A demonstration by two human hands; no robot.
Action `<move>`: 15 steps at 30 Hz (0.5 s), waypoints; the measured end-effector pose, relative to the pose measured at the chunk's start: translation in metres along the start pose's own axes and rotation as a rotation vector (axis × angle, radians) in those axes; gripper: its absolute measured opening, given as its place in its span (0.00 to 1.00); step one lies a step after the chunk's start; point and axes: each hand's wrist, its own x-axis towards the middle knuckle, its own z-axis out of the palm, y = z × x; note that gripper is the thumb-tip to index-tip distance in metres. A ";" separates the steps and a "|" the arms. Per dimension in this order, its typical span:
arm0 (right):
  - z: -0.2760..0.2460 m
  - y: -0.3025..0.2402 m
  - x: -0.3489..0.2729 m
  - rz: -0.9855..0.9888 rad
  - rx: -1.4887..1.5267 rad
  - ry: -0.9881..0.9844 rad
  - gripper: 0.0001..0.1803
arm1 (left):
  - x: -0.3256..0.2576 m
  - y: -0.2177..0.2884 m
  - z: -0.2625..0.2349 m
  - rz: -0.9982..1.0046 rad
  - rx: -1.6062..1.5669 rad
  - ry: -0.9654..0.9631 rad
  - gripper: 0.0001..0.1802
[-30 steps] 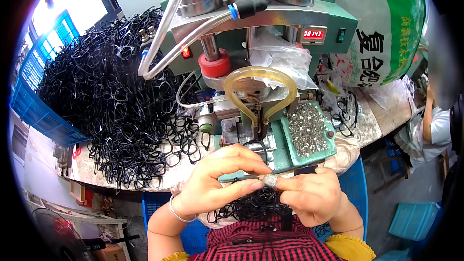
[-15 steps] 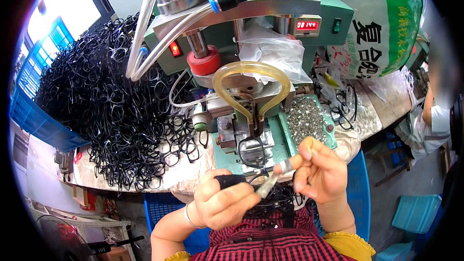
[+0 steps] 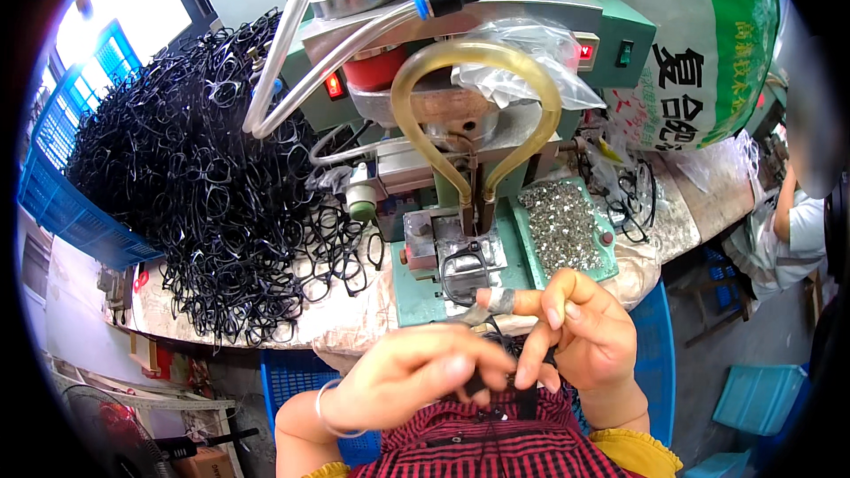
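here, two hands (image 3: 403,376) (image 3: 591,345), one frame (image 3: 444,276) on press (image 3: 409,292)

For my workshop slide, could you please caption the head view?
Bare hands close together before a green press, one black eyeglass frame at its base and a heap of frames to the left.

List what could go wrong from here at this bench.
The right hand's wrapped finger is near the machine, so it might get pinched if the machine moved down.
The heaped black frames spread past the blue basket and could tangle.
Small metal bits in the open tray might spill if knocked.
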 end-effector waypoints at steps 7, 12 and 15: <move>-0.004 0.000 -0.005 0.082 0.093 -0.060 0.11 | 0.024 -0.017 -0.011 -0.178 -0.277 0.179 0.28; -0.007 0.007 -0.004 0.079 0.281 0.017 0.12 | 0.034 -0.028 -0.007 -0.066 -0.135 0.463 0.31; -0.011 0.009 -0.003 0.038 0.198 0.006 0.12 | 0.030 -0.028 -0.013 -0.154 -0.165 0.340 0.31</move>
